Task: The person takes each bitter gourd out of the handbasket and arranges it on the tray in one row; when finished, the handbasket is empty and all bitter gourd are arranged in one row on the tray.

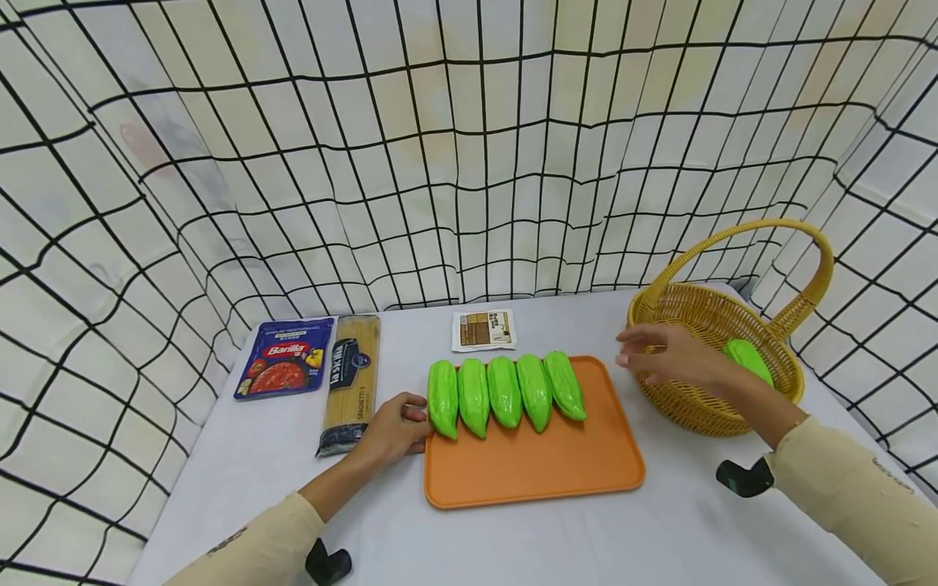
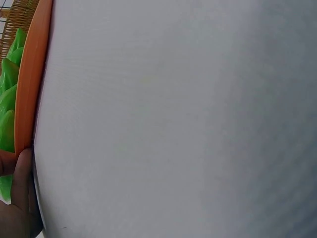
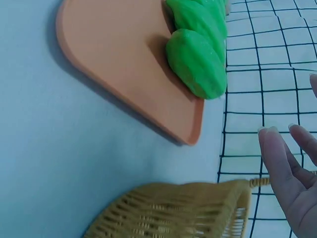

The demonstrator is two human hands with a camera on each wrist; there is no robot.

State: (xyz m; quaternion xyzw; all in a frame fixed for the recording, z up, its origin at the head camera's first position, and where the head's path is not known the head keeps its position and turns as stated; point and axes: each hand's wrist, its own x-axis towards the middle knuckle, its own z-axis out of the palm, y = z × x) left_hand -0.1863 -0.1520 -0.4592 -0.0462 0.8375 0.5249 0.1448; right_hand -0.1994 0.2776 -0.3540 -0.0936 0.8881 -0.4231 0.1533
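Several glossy, bright green, ridged toy vegetables with tapered ends (image 1: 504,392) lie side by side along the far edge of an orange tray (image 1: 535,468). My left hand (image 1: 396,427) grips the tray's left edge; in the left wrist view its thumb and fingers (image 2: 21,183) pinch the rim. Over the left rim of a wicker basket (image 1: 689,407) my right hand (image 1: 670,354) hovers with extended fingers and holds nothing. One more green vegetable (image 1: 749,362) lies inside the basket. In the right wrist view, the right fingers (image 3: 277,153) are spread apart, away from the tray.
A blue Barilla sauce pouch (image 1: 286,358) and a spaghetti packet (image 1: 350,382) lie left of the tray. Behind it is a small white-and-brown packet (image 1: 484,330). The basket's tall handle (image 1: 733,236) arches up. Black netting (image 1: 479,175) over white sheeting surrounds the white table (image 1: 513,545).
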